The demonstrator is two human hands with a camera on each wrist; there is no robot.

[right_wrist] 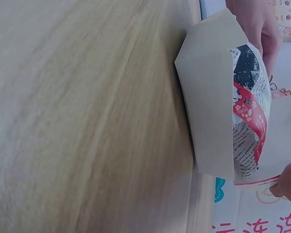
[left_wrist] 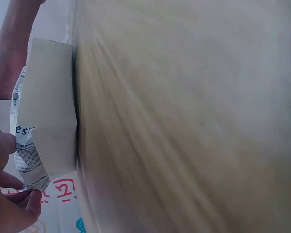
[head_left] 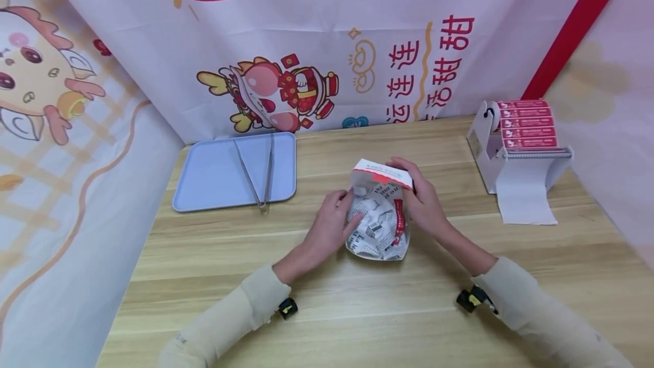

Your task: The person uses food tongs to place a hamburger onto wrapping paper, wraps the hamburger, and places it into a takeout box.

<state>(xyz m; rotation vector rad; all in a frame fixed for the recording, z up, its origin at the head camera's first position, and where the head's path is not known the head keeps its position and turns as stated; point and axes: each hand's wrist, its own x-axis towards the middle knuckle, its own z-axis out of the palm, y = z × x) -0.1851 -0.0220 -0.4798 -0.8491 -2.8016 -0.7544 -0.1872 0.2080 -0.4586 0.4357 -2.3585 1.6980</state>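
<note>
A paper food box (head_left: 378, 256) sits on the table with its lid (head_left: 383, 169) raised at the far side. Inside lies a package in newsprint paper (head_left: 375, 214) with a red label (head_left: 399, 221). At the box's left side, my left hand (head_left: 329, 225) pinches the wrapper near the back corner, its thumb lying over the paper. In the left wrist view, fingertips (left_wrist: 34, 196) meet at the wrapper's printed edge. My right hand (head_left: 423, 200) grips the right end of the lid, fingers behind it. The right wrist view shows the thumb (right_wrist: 277, 188) at the lid's red-trimmed edge.
On the back left, a light blue tray (head_left: 209, 178) carries metal tongs (head_left: 265, 186) whose end overhangs its front rim. A label dispenser (head_left: 485, 158) with a red-printed roll (head_left: 526, 124) stands at the back right, a white strip (head_left: 523, 192) hanging from it. Printed cloth (head_left: 327, 27) hangs behind.
</note>
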